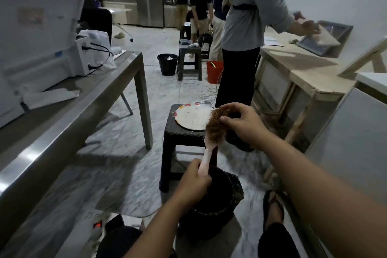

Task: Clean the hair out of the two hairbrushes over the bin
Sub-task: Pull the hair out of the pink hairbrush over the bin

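A pink hairbrush (209,148) is held upright above a black bin (213,197) on the floor. Its bristle head is matted with brown hair (214,128). My left hand (194,180) is closed around the pink handle, just over the bin's rim. My right hand (240,121) reaches to the top of the brush head, with thumb and fingers pinching the brown hair there. A second hairbrush is not visible.
A dark stool (180,138) with a white plate (192,116) on it stands just behind the bin. A steel table (83,98) runs along the left, a wooden bench (303,73) on the right. A person (247,27) stands close behind the stool. A power strip (98,226) lies near my left knee.
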